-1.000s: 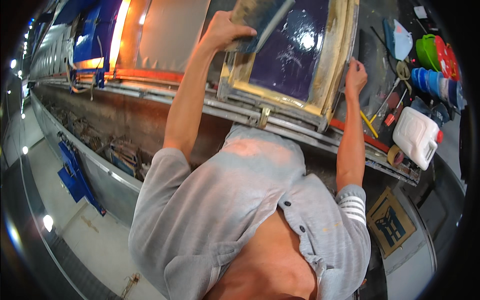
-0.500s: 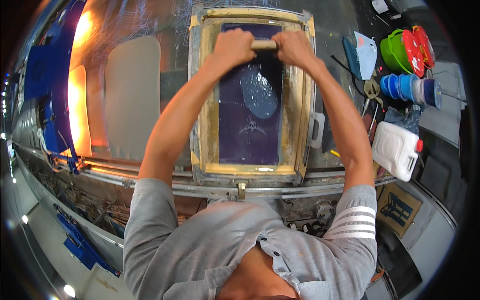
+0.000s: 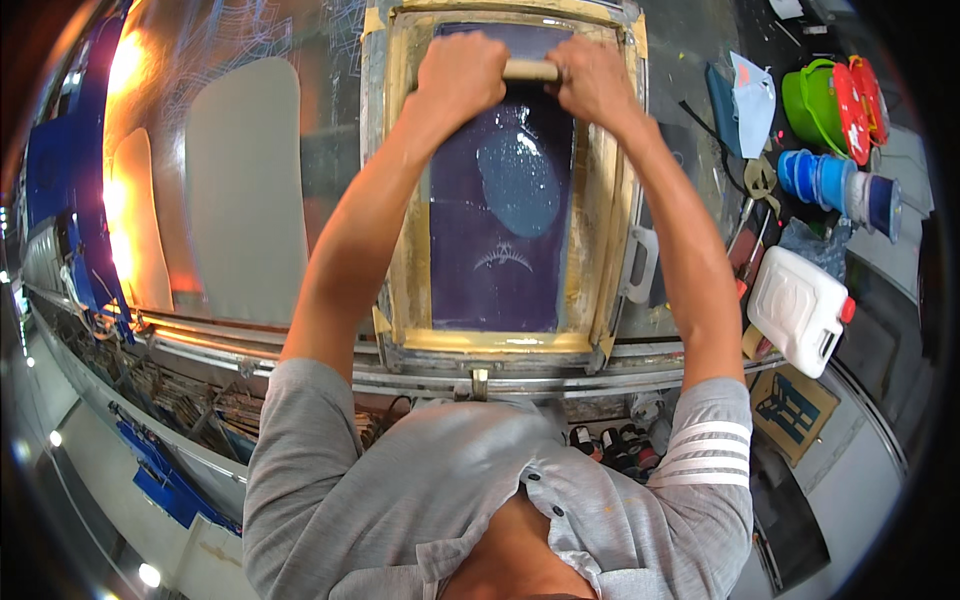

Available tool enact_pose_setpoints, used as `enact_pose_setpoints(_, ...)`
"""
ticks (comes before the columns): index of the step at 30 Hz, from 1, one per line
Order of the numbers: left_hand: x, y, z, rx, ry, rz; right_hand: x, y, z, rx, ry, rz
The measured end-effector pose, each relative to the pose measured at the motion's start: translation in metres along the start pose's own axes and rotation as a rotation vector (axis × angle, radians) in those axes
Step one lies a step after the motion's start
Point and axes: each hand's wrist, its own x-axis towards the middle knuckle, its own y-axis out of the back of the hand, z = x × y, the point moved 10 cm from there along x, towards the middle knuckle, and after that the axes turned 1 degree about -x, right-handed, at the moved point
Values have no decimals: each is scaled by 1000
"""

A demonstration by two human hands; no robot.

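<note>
At the far end of a silkscreen frame (image 3: 490, 341), both hands grip the pale wooden handle of a squeegee (image 3: 531, 70). My left hand (image 3: 462, 72) is wrapped round its left end, and my right hand (image 3: 592, 80) closes on the right end. Bare handle shows between them; the lower edge of the squeegee is dark and hard to make out. Nearer to me, a glossy blue-grey ink puddle (image 3: 520, 182) lies on the dark purple mesh. A small pale crown-like mark (image 3: 503, 259) shows below the puddle. Yellowish tape edges the frame.
Flat grey panels (image 3: 245, 190) lie to the left beside a glowing orange heater (image 3: 122, 170). On the right are a green bucket (image 3: 812, 105), blue-lidded tubs (image 3: 815, 178) and a white jerrycan (image 3: 797, 308). A metal rail (image 3: 430, 383) runs along the near edge.
The view has shifted slightly, so the frame looks larger and its far edge sits higher. Both hands keep their hold on the squeegee at the far end of the mesh.
</note>
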Motion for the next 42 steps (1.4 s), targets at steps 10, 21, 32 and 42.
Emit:
enact_pose_setpoints(10,-242,-26,104,-163,25,-40,-214,6,-146,184,29,-19)
enact_pose_setpoints(21,-233,-25,99,-165,48,-118,-210,10,-140,200,-27,-165)
enact_pose_setpoints(32,73,17,-27,29,-39,55,69,-3,53,-27,-82,-115)
enact_pose_setpoints(42,36,-4,-14,30,-18,39,31,-4,17,18,99,30)
